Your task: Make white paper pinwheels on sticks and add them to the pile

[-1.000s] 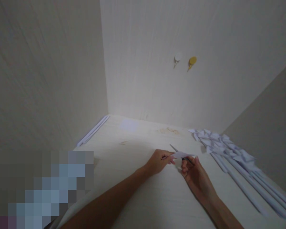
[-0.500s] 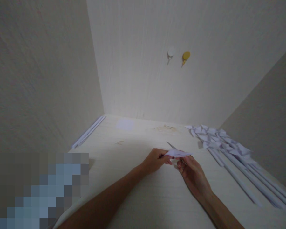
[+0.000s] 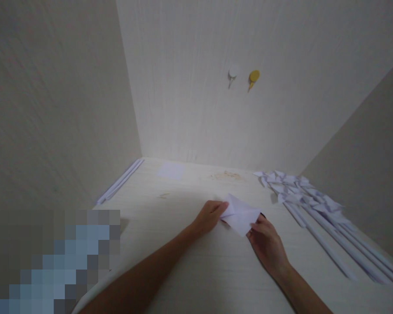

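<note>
A small square of white paper (image 3: 239, 213), creased across its middle, is held up between my two hands above the table. My left hand (image 3: 212, 214) pinches its left corner, thumb on top. At the right side, the fingers of my right hand (image 3: 266, 233) are closed on the paper's lower right edge. A dark curved piece (image 3: 263, 215) shows just behind the paper by the right hand; the paper and fingers hide the rest, so its kind is unclear.
Several rolled paper sticks with folded paper pinwheels (image 3: 291, 185) lie along the right side of the table. More paper rolls (image 3: 120, 181) rest at the left wall. A flat paper square (image 3: 170, 170) and small brown sticks (image 3: 227, 175) lie near the back wall, below two hooks (image 3: 254, 76).
The paper was nearly edge-on and now shows its broad face, opened out flat. A thin metal blade that stuck out beyond the paper is now hidden.
</note>
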Tool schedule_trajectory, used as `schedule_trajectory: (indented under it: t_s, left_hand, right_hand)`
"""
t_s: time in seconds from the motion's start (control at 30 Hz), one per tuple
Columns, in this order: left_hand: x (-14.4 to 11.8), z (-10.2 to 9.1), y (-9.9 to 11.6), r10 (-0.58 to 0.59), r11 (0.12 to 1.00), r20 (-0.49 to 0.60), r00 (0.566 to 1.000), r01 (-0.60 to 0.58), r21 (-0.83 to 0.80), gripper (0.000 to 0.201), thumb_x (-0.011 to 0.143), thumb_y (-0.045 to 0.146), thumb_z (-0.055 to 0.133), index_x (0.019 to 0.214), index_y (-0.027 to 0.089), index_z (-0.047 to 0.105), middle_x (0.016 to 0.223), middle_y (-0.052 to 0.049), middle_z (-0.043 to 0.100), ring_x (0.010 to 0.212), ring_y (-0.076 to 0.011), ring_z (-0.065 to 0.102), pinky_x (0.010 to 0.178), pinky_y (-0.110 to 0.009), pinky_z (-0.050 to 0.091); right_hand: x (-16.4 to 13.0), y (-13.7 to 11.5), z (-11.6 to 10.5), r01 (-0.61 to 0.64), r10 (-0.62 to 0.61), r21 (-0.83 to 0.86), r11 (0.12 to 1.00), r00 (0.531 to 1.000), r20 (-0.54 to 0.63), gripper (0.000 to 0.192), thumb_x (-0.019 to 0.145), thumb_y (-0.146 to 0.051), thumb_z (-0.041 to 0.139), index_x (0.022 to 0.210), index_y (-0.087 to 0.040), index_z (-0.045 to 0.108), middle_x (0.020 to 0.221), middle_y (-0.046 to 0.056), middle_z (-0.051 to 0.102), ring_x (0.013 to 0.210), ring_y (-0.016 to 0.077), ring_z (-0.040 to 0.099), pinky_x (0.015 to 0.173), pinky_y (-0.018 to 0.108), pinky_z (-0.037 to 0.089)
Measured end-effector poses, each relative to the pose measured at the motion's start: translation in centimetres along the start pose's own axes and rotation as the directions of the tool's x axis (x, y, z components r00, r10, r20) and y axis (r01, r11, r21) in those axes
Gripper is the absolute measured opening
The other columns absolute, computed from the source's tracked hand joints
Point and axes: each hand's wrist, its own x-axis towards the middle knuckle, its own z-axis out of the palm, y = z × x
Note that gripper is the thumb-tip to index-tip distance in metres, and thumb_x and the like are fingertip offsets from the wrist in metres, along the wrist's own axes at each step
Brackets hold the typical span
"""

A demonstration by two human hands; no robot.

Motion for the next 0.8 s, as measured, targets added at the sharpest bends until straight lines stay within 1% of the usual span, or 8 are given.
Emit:
schedule_trajectory:
  t_s: [0.03,0.1,0.2,0.27,0.37,0.43,0.57,0.8]
  left_hand:
    - [0.11,-0.06,-0.2,-0.016,1.0,-0.011,1.0,0.016,-0.002,0.041,0.071,0.045,0.042,0.043,0.015,0.035,0.043,0.005,0.028,0.042,-0.006,0.026,0.041,-0.02,0.019]
    - [0.28,-0.16,-0.47,-0.074,0.996,-0.018,0.997,0.073,-0.051,0.039,0.066,0.046,0.048,0.045,0.015,0.037,0.044,0.005,0.028,0.043,-0.0057,0.026,0.041,-0.02,0.017]
    - [0.36,-0.26,-0.46,-0.165,0.969,-0.023,0.986,0.157,-0.192,0.038,0.061,0.048,0.052,0.049,0.013,0.046,0.046,0.004,0.035,0.043,-0.0061,0.031,0.042,-0.02,0.021]
    - [0.3,-0.29,-0.28,-0.207,0.939,-0.02,0.978,0.193,-0.283,0.037,0.059,0.047,0.055,0.052,0.011,0.051,0.047,0.003,0.041,0.044,-0.007,0.036,0.043,-0.02,0.025]
    - [0.15,-0.34,-0.03,-0.223,0.907,-0.005,0.975,0.206,-0.367,0.034,0.059,0.044,0.058,0.054,0.01,0.055,0.05,0.001,0.048,0.046,-0.0077,0.04,0.044,-0.02,0.029]
    - [0.05,-0.38,0.06,-0.217,0.898,0.017,0.976,0.207,-0.388,0.031,0.059,0.04,0.06,0.058,0.009,0.057,0.053,0.0,0.051,0.047,-0.0083,0.043,0.045,-0.02,0.031]
    - [-0.1,-0.48,0.18,-0.225,0.898,0.048,0.973,0.226,-0.377,0.027,0.052,0.031,0.068,0.067,0.009,0.061,0.061,-0.002,0.058,0.052,-0.011,0.05,0.05,-0.022,0.038]
    - [-0.09,-0.53,0.06,-0.244,0.889,0.042,0.969,0.24,-0.389,0.028,0.048,0.024,0.07,0.071,0.009,0.062,0.067,-0.004,0.062,0.057,-0.0132,0.054,0.054,-0.025,0.042]
  right_hand:
    - [0.02,0.08,-0.06,0.005,-0.005,-0.015,1.0,1.0,-0.004,0.023,0.057,-0.013,0.061,0.079,-0.019,0.063,0.069,0.0,0.062,0.06,0.012,0.052,0.051,0.022,0.039]
    - [0.09,0.25,-0.19,0.012,-0.013,-0.057,0.998,1.0,-0.027,0.029,0.056,-0.014,0.062,0.084,-0.02,0.062,0.076,0.001,0.064,0.065,0.0144,0.055,0.057,0.024,0.041]
    - [0.25,0.49,-0.39,0.031,-0.042,-0.124,0.992,0.996,-0.081,0.032,0.059,-0.019,0.064,0.091,-0.021,0.06,0.084,0.003,0.065,0.071,0.0166,0.057,0.064,0.028,0.042]
    - [0.38,0.63,-0.54,0.047,-0.065,-0.166,0.985,0.992,-0.108,0.032,0.06,-0.021,0.066,0.092,-0.021,0.06,0.082,0.002,0.065,0.071,0.0157,0.058,0.066,0.027,0.042]
    - [0.55,0.79,-0.7,0.055,-0.08,-0.203,0.978,0.989,-0.121,0.032,0.059,-0.023,0.067,0.09,-0.02,0.059,0.074,0.0,0.065,0.068,0.0129,0.057,0.065,0.024,0.042]
    - [0.6,0.86,-0.72,0.062,-0.09,-0.217,0.974,0.989,-0.121,0.031,0.059,-0.023,0.067,0.089,-0.02,0.059,0.07,-0.001,0.063,0.065,0.0115,0.057,0.064,0.023,0.042]
    - [0.53,0.91,-0.64,0.078,-0.111,-0.257,0.963,0.987,-0.114,0.031,0.059,-0.023,0.068,0.088,-0.019,0.059,0.064,-0.002,0.06,0.059,0.0105,0.054,0.062,0.023,0.043]
    - [0.5,1.0,-0.79,0.086,-0.118,-0.297,0.951,0.989,-0.094,0.029,0.059,-0.025,0.067,0.086,-0.018,0.058,0.066,0.0,0.059,0.061,0.012,0.054,0.063,0.025,0.043]
